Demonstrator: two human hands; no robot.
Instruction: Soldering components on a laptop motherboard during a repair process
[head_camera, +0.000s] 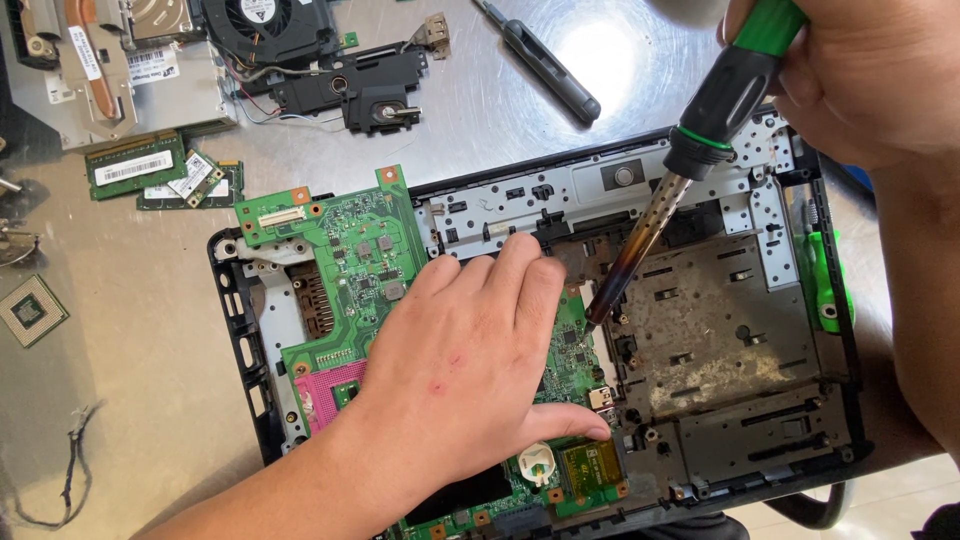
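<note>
The left hand (455, 350) lies flat, palm down, on the green printed circuit board (355, 255) seated in the black plastic laptop base shell (235, 330). Its grip is open and holds nothing — the fingers are spread, their tips touching the board's upper right edge, and the thumb stretches along the board towards the small gold-coloured chip panel (590, 465) at the board's lower right corner. Just left of that panel sits a round white coin-cell holder (535, 462). A pink square processor socket (325, 395) shows on the board just beside the wrist.

The right hand (860, 75) is closed around the green-and-black handle of a soldering iron (690, 160). The perforated metal barrel slants down and left from the handle, and its darkened tip (598, 312) meets the board's right edge, near the left fingertips but apart from them.

To the right of the board the shell's bare, stained metal tray (720, 330) lies exposed. Beyond the board's far side, on the shiny steel bench (480, 110), lie a black screwdriver (550, 65), a black cooling fan (260, 25) and two green memory sticks (135, 165). Well left of the board rests a small square processor chip (30, 310).
</note>
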